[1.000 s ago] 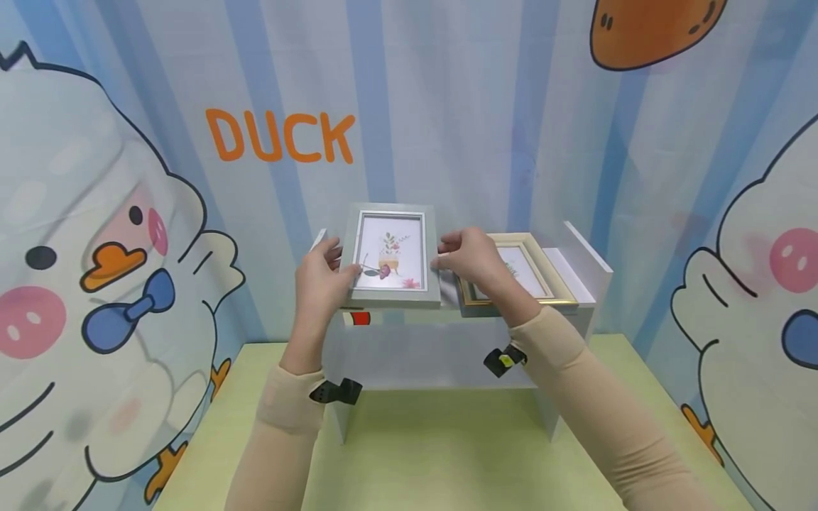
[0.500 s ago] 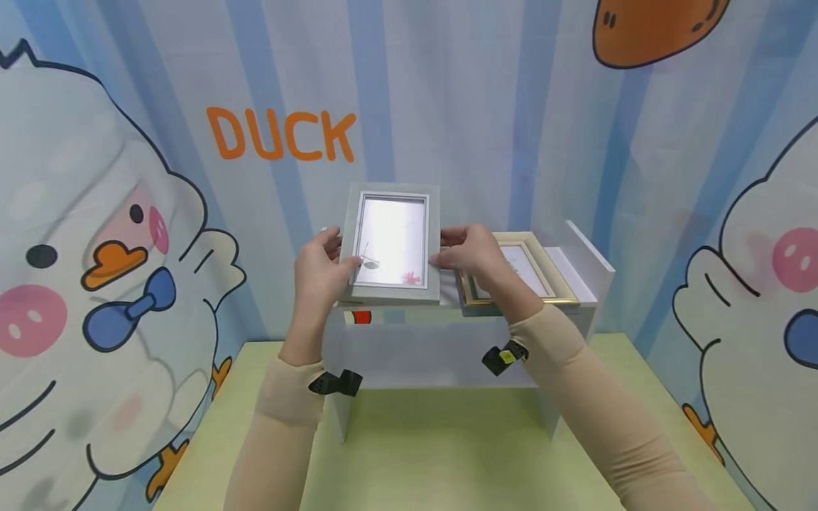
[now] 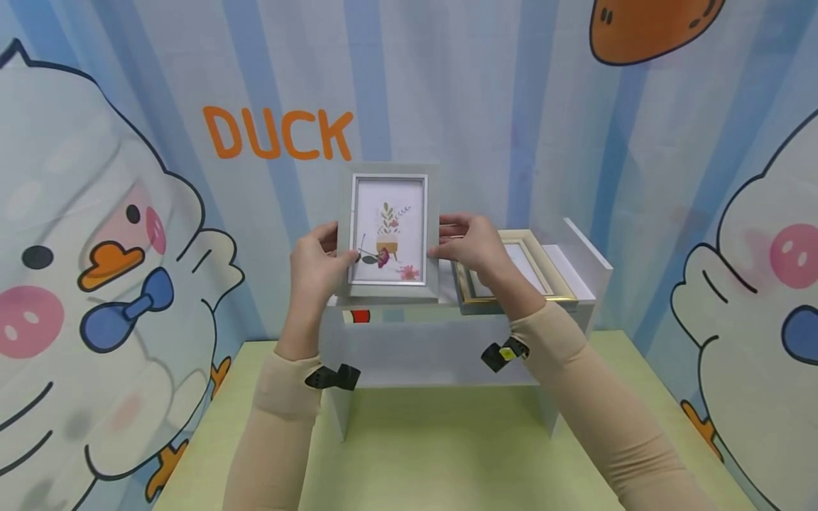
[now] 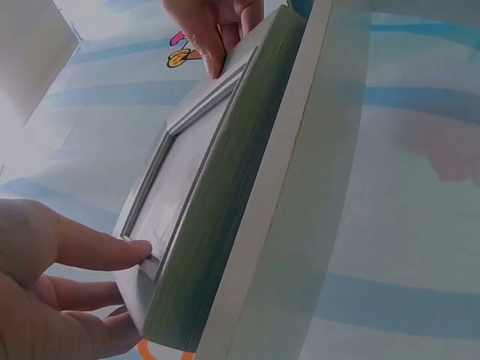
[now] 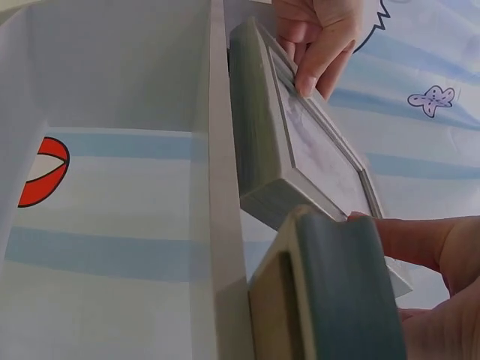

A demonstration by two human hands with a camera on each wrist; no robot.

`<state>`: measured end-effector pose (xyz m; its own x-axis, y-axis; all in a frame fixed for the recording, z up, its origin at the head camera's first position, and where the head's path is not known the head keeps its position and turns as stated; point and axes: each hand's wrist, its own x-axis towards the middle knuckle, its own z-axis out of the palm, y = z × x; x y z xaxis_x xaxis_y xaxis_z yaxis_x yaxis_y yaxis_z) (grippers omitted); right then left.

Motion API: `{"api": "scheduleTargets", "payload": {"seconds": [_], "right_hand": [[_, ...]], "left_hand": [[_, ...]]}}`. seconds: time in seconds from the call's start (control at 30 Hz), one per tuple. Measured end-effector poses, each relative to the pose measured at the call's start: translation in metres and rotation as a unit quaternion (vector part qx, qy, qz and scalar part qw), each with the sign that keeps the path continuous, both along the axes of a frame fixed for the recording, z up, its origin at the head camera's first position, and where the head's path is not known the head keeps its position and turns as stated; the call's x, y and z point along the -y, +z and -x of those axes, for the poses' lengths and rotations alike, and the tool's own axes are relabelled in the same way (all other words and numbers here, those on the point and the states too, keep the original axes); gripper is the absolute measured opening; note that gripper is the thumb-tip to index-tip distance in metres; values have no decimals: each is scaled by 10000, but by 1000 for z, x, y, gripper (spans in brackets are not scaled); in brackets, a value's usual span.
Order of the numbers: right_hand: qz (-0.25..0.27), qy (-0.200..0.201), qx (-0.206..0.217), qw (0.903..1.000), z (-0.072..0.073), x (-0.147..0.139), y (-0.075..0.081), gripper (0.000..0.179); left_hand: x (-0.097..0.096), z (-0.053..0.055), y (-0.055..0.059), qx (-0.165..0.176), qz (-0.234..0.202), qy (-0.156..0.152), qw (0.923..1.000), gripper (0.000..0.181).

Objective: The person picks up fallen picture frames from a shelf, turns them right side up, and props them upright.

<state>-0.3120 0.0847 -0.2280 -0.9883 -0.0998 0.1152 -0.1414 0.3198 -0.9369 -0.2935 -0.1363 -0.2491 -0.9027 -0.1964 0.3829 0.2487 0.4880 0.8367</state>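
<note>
A pale grey-green picture frame [image 3: 431, 213] with a pressed-flower print stands nearly upright at the left of the white shelf [image 3: 434, 355]. My left hand [image 3: 316, 266] grips its left side, thumb on the front and fingers behind. On the opposite side, my right hand [image 3: 476, 248] pinches the edge between thumb and fingers. The left wrist view shows the frame's lower side [image 4: 217, 202] right along the shelf's top edge; firm contact cannot be told. A second picture frame [image 3: 544, 262], cream and gold, lies face up on the shelf, partly hidden by my right hand and wrist.
The shelf's raised right side panel [image 3: 588, 255] stands beyond the gold frame. Below the shelf is a yellow-green table [image 3: 441, 454]. A striped curtain [image 3: 473, 106] with duck drawings hangs close behind and at both sides.
The grey-green picture frame has tipped up from leaning back to nearly upright, its top edge rising. Both hands have kept their hold and moved up slightly. The gold frame has stayed put.
</note>
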Motion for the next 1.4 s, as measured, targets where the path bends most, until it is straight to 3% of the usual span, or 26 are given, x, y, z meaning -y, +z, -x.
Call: {"api": "scheduleTargets", "payload": {"seconds": [0.57, 1.0, 1.4], "right_hand": [[550, -73, -515, 9971, -2, 6, -3, 61], [819, -108, -934, 9922, -5, 7, -8, 57], [980, -110, -1327, 9862, -9, 10, -15, 53]], "left_hand": [[0, 4, 1, -308, -330, 162, 9988, 48], [6, 4, -5, -866, -644, -150, 9940, 42], [9, -1, -5, -633, -543, -223, 9963, 41]]}}
